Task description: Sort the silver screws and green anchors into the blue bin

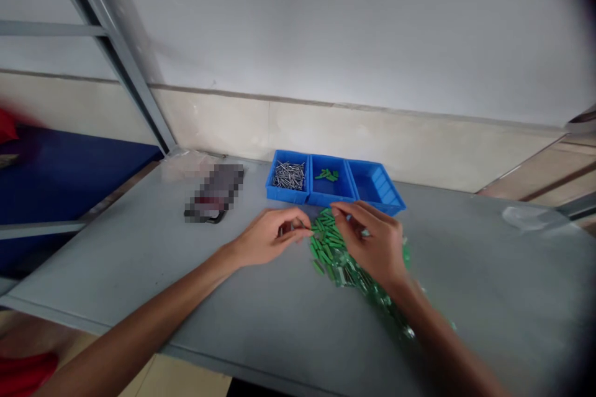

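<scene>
A heap of small green plastic plugs (329,243) lies on the grey table (139,260), spilling from a clear bag (391,304). My left hand (267,239) is at the heap's left edge, fingers curled in a pinch round a thin metal nail. My right hand (375,242) hovers over the heap's top, thumb and forefinger pinched together; what they hold is too small to make out. Behind the heap stand three joined blue bins: the left bin (288,175) holds nails, the middle bin (328,177) a few green plugs, the right bin (377,186) shows nothing inside.
A dark flat object (215,193) lies left of the bins. A clear plastic bag (526,217) sits at the table's far right. A wall runs behind the table, a grey metal frame (121,56) stands at left, and the front edge is near.
</scene>
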Tool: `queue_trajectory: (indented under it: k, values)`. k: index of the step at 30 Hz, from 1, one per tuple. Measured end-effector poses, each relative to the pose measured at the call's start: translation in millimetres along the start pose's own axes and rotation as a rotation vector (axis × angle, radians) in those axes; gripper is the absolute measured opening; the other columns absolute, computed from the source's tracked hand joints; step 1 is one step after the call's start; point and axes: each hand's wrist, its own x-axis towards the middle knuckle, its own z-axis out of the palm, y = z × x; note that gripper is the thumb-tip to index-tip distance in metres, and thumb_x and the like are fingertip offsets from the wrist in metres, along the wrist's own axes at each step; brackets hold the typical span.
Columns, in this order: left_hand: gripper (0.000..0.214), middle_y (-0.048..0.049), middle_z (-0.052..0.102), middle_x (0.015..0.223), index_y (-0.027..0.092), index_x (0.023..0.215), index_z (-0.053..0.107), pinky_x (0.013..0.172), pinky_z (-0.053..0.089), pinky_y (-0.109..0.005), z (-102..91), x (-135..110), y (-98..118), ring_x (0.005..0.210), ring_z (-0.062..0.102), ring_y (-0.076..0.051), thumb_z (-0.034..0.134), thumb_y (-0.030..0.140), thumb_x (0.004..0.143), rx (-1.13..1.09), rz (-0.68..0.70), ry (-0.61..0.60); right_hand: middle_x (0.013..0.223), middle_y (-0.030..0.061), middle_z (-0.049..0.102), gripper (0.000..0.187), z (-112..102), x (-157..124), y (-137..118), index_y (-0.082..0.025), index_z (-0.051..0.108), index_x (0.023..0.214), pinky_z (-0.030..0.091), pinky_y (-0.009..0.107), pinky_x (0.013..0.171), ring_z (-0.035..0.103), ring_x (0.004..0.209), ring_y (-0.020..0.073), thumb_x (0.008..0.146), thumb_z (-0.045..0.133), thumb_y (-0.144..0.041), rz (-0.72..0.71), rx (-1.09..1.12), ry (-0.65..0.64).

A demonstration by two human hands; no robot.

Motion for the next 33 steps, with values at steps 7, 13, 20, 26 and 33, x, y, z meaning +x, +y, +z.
queue_trajectory:
  k: [7, 13, 20, 26, 33]
  values:
    - [0.019, 0.0008, 0.059, 0.065, 0.013, 0.085, 0.061, 0.042, 0.035, -0.017, -1.9, 2, 4, 0.043, 0.048, -0.005, 0.062, 0.033, 0.085, -0.361, -0.092, 0.133, 0.078, 0.0032, 0.063, 0.015, 14, -9, -19, -0.015, 0.066, 0.097, 0.043, 0.021, 0.048, 0.051, 0.051, 0.0067, 0.084, 0.058, -0.014, -0.021, 0.156, -0.139]
    - [0.018, 0.0020, 0.063, 0.062, 0.017, 0.088, 0.051, 0.036, 0.030, -0.015, -0.9, 3, 3, 0.037, 0.056, -0.007, 0.062, 0.031, 0.086, -0.616, -0.177, 0.096, 0.085, 0.0043, 0.063, 0.015, 18, -13, -25, -0.018, 0.066, 0.097, 0.048, 0.022, 0.052, 0.055, 0.060, 0.0091, 0.086, 0.056, -0.016, 0.015, 0.234, -0.144]
    - [0.017, 0.0051, 0.060, 0.055, 0.019, 0.086, 0.049, 0.031, 0.027, -0.013, 0.4, 2, 0, 0.031, 0.051, -0.005, 0.060, 0.031, 0.088, -0.811, -0.232, 0.000, 0.085, 0.0041, 0.065, 0.015, 14, -12, -31, -0.019, 0.067, 0.097, 0.046, 0.022, 0.045, 0.053, 0.055, 0.0085, 0.084, 0.060, -0.016, 0.035, 0.292, -0.054]
    - [0.020, 0.0064, 0.057, 0.053, 0.018, 0.082, 0.048, 0.029, 0.028, -0.012, 1.9, 3, -1, 0.030, 0.047, -0.004, 0.062, 0.031, 0.086, -0.803, -0.236, 0.015, 0.081, 0.0030, 0.064, 0.014, 17, -14, -36, -0.019, 0.066, 0.093, 0.045, 0.022, 0.043, 0.052, 0.050, 0.0077, 0.083, 0.060, -0.013, 0.057, 0.308, -0.017]
    - [0.022, 0.0062, 0.055, 0.054, 0.016, 0.079, 0.049, 0.033, 0.029, -0.012, 4.0, 3, -4, 0.036, 0.044, -0.003, 0.067, 0.029, 0.082, -0.796, -0.232, 0.063, 0.077, 0.0020, 0.063, 0.011, 18, -12, -38, -0.018, 0.067, 0.089, 0.045, 0.021, 0.042, 0.053, 0.051, 0.0078, 0.083, 0.060, -0.012, 0.100, 0.324, -0.008]
